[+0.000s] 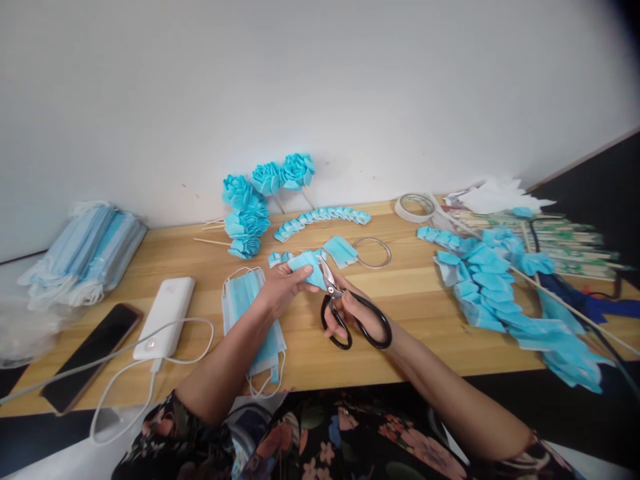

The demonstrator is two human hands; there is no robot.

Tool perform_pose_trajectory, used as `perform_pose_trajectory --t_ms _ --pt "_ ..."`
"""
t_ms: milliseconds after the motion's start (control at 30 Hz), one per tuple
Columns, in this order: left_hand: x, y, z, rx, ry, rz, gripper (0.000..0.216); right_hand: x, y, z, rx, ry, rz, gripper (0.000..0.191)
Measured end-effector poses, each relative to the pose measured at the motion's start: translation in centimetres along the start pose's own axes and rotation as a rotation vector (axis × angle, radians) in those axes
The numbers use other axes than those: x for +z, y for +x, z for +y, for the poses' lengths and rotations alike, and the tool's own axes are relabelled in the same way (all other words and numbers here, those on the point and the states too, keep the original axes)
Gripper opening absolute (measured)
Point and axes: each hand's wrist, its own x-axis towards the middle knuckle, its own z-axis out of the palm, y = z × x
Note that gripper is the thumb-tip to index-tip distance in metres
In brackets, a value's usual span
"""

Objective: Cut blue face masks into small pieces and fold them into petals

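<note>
My left hand (287, 287) pinches a folded piece of light blue mask fabric (309, 268) over the middle of the table. In my right hand (350, 312) is a pair of black-handled scissors (370, 320), its blades pointing up and left against the fabric's right edge. Whether the blades are cutting into it I cannot tell. Just beyond lie a flat blue fabric piece (341, 252) and a thin ring (376, 252). A blue face mask (263, 333) with white ear loops lies partly under my left forearm.
Blue fabric roses on sticks (245, 213) lie at the back, beside a pleated blue strip (325, 217). Stacked masks (93, 243), a phone (93, 357) and a cabled white power bank (167, 313) are left. Tape (415, 207) and a long blue strip (485, 287) lie right.
</note>
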Motion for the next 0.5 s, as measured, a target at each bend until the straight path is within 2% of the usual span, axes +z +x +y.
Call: perform_pose_trajectory --t_ms 200,500 --pt "0.26 -0.06 -0.3 0.004 -0.031 0.006 0.036 0.16 0.24 0.64 -0.046 0.065 0.096 0.081" --pt "0.51 -0.18 -0.06 -0.006 -0.027 -0.006 0.038 0.36 -0.11 0.93 -0.081 0.053 0.153 0.081"
